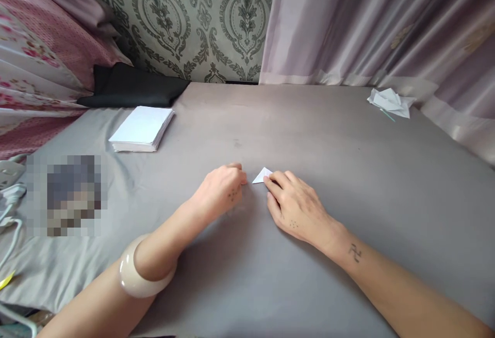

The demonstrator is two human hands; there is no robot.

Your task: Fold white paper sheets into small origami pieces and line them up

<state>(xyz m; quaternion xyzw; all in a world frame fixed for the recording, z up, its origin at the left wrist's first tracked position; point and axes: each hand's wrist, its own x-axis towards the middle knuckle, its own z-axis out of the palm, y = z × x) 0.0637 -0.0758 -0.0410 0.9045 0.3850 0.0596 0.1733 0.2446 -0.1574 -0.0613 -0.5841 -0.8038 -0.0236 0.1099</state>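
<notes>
On a broad surface under grey cloth, slightly wrinkled toward the left: one small folded white paper, pointed at the top, near the middle. One right hand, its fingertips on the right part of that paper, pressing or pinching it; which of the two cannot be told. One left hand, just beside the paper on its left and apart from it, fingers curled in; whether anything sits between them cannot be told. One pale, glossy bangle on the left forearm.

Far left of the cloth: one thick stack of white paper, edges slightly uneven; behind it, one black cloth, rumpled. Far right: one cluster of crumpled or folded white paper, with a thin green strip at its front. Left edge: white cables and plugs, a yellow scrap, and a pixelated patch.

Room: grey wallpaper with dark damask ornament; pale mauve curtains, right; pink floral fabric, left.
</notes>
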